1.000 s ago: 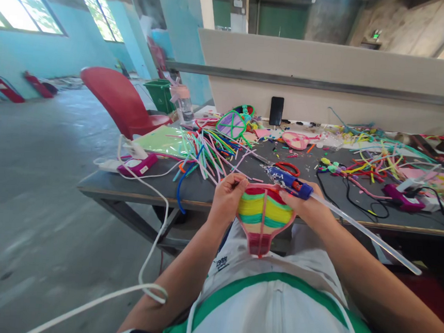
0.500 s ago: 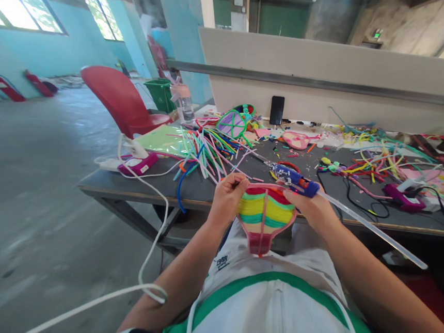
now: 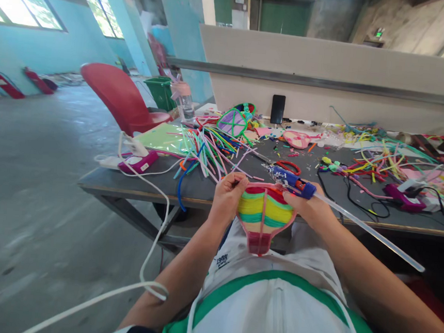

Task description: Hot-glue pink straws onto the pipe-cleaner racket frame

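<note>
A balloon-shaped craft piece [image 3: 266,217] hangs between my hands above my lap, with yellow, teal and dark red stripes inside a pink rim. My left hand [image 3: 228,194] is closed, pinching its upper left corner between thumb and fingers. My right hand [image 3: 313,210] is closed around a blue hot glue gun [image 3: 292,182], its thumb against the craft's upper right edge. The gun lies tilted across the top of the craft, and a long clear glue stick [image 3: 371,232] sticks out of its rear over my right forearm. The handle and right fingers are mostly hidden.
Red-handled scissors [image 3: 289,166] lie just behind the glue gun. Loose fuzzy stems [image 3: 207,157] spread across the table's left. Purple power strips [image 3: 140,162] sit at both sides with cords. A phone [image 3: 277,109] leans on the partition; a white cable [image 3: 155,243] loops by my left arm.
The glue gun has shifted slightly down and left, showing more of the scissors' red handles. My left hand and the craft stay nearly where they were.
</note>
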A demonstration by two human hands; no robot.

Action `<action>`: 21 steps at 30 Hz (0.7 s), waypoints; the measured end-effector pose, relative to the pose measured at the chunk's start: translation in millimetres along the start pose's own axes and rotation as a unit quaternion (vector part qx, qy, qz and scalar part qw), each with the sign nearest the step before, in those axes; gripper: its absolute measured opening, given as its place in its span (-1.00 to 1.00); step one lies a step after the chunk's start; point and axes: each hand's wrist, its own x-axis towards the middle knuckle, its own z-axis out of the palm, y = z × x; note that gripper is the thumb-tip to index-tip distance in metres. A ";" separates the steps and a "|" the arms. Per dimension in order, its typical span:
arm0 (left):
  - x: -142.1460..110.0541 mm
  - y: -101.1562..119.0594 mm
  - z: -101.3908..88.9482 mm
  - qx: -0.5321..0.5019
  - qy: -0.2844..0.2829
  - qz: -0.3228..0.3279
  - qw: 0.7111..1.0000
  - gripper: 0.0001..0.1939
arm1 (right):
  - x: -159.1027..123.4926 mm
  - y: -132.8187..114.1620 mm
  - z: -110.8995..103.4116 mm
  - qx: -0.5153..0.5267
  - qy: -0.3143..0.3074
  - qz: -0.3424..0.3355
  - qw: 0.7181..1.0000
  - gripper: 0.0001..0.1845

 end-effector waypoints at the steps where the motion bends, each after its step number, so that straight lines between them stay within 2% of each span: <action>1: -0.2 0.1 0.0 -0.002 0.000 0.001 1.000 -0.83 | 0.6 0.0 0.4 0.001 0.001 0.001 1.000 -0.79; 13: -0.4 -3.6 -1.3 0.021 0.015 0.040 0.999 -0.88 | 6.7 5.4 1.0 -0.001 -0.002 0.003 1.000 -0.73; 21: -0.9 -5.1 -3.7 0.060 0.028 0.060 0.996 -0.84 | 7.0 5.0 1.6 0.001 -0.003 0.015 1.000 -0.74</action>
